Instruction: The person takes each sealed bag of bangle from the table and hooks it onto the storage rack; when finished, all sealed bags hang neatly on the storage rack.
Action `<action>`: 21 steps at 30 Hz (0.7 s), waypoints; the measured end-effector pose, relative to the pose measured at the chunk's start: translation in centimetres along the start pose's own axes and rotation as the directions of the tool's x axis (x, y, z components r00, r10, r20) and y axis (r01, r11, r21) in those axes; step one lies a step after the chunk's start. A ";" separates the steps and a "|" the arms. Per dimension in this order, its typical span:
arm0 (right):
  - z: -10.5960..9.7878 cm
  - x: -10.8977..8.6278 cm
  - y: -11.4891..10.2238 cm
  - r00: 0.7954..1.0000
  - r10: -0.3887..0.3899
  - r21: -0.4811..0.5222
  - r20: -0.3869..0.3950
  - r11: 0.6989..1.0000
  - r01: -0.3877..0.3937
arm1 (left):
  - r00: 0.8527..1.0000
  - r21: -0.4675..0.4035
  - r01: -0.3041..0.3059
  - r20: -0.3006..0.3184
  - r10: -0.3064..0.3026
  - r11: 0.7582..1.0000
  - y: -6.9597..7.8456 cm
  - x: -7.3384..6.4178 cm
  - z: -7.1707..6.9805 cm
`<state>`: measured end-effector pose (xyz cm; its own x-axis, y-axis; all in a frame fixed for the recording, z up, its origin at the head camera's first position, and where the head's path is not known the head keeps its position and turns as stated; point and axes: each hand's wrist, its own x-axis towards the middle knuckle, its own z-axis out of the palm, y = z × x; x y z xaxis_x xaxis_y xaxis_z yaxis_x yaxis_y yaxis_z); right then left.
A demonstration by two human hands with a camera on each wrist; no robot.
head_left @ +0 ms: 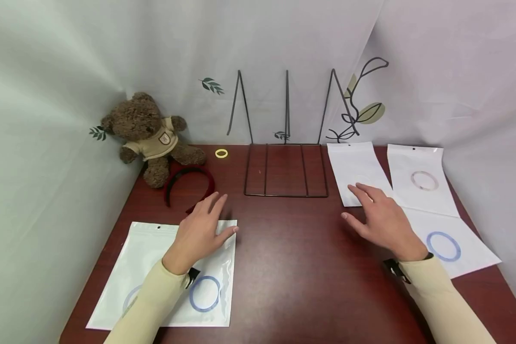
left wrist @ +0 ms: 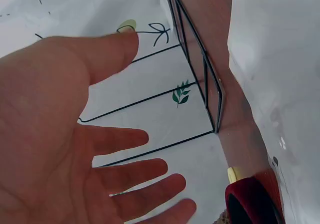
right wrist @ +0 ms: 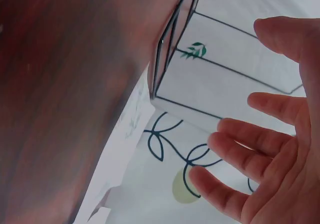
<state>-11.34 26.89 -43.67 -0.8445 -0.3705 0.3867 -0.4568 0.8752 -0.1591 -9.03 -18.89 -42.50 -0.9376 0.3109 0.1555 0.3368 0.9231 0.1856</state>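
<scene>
My left hand (head_left: 198,234) is above a white zip pouch (head_left: 131,258) at the front left, its fingers spread and holding nothing. Two blue rings show on this pouch, one of them (head_left: 191,294) in full and the other partly behind the forearm. At the right, my right hand (head_left: 384,220) hovers with loosely bent fingers over the lower edge of a smaller white pouch (head_left: 357,160). Both palms show bare in the wrist views. Farther right lie a pouch (head_left: 402,162) with a pinkish ring and another (head_left: 473,243) with a blue ring, their edges meeting.
A black wire rack (head_left: 286,195) with upright dividers stands at the back middle of the brown table (head_left: 284,267). To its left are a small yellow ring (head_left: 217,153), a dark red headband (head_left: 210,184) and a seated teddy bear (head_left: 155,145). White cloth (head_left: 292,38) surrounds the table.
</scene>
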 end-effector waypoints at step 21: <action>-3.0 -0.1 9.3 0.972 0.227 0.155 0.060 0.960 -0.234 | 1.000 -0.299 0.003 0.026 0.005 0.954 1.5 6.4 2.5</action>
<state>-14.63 36.06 -42.45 -0.9414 -0.1797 0.2855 -0.2842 0.8784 -0.3842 -14.72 -14.95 -43.62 -0.9380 0.3208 0.1312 0.3439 0.8143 0.4675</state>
